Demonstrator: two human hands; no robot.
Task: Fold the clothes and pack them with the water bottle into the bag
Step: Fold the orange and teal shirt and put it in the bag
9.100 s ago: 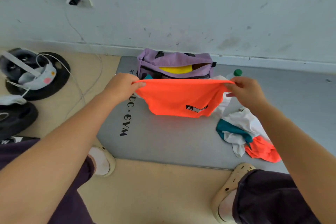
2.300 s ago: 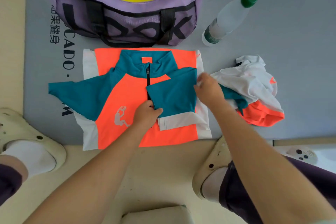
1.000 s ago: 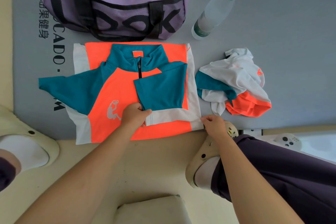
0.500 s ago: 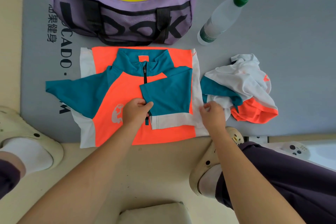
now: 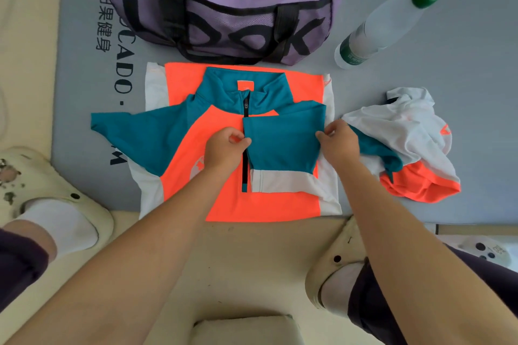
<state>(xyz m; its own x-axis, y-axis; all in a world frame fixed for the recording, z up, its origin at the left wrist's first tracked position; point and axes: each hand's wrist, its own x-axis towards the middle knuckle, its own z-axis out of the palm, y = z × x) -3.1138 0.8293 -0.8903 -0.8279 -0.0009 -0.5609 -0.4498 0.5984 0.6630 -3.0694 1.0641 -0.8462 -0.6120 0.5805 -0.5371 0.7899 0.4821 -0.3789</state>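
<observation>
Flat, the orange-teal shirt [image 5: 224, 199] has one sleeve folded inward.

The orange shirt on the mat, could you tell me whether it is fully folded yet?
Partly folded. The orange shirt's right sleeve lies across its chest; the left sleeve is spread out.

Jersey [image 5: 224, 199] flat on mat [image 5: 462, 78], near edge overhanging floor. Duffel bag [image 5: 224, 22] just behind it. Water bottle [image 5: 384, 28] right of bag. Crumpled shorts [image 5: 414, 145] right of jersey, touching.
</observation>
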